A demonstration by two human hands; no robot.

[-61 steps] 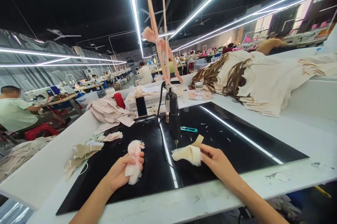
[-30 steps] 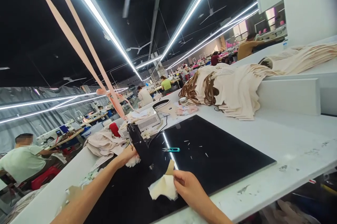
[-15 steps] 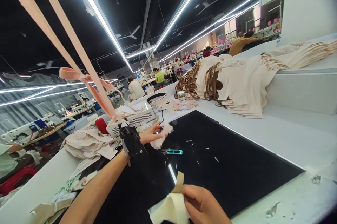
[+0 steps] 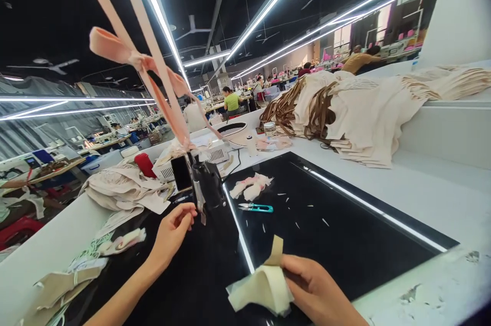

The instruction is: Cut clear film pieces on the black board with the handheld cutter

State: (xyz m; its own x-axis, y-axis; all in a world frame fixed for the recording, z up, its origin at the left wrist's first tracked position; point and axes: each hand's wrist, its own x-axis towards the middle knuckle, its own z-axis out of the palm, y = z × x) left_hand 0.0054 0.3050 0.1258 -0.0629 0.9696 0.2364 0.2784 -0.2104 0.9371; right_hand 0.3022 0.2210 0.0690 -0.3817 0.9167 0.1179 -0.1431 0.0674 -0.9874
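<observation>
In my right hand (image 4: 316, 285) is a folded cream fabric piece (image 4: 263, 287) with a tan tab (image 4: 276, 250) sticking up, pinched between thumb and fingers low over the black board. My left hand (image 4: 177, 229) is curled, fingertips drawn together, just left of a black upright device (image 4: 209, 185) with a metal strip at its side. Whether anything is between those fingertips is too small to tell. Beyond the device lies a crumpled pale pink-and-white fabric piece (image 4: 252, 186). Teal thread snips (image 4: 258, 208) rest in front of it, blades pointing left.
The glossy black board (image 4: 345, 244) carries several small white scraps. Stacked cream fabric pieces with brown straps (image 4: 360, 116) stand at the back right. Cream cloth (image 4: 118, 188) piles up at left, near a red cone (image 4: 144, 165). Peach straps (image 4: 153, 60) hang over the device. Co-workers sit farther off.
My left hand has drawn back from the crumpled pink-and-white fabric to the near left side of the black device, its fingers now curled. My right hand keeps the cream fabric piece; the view has shifted.
</observation>
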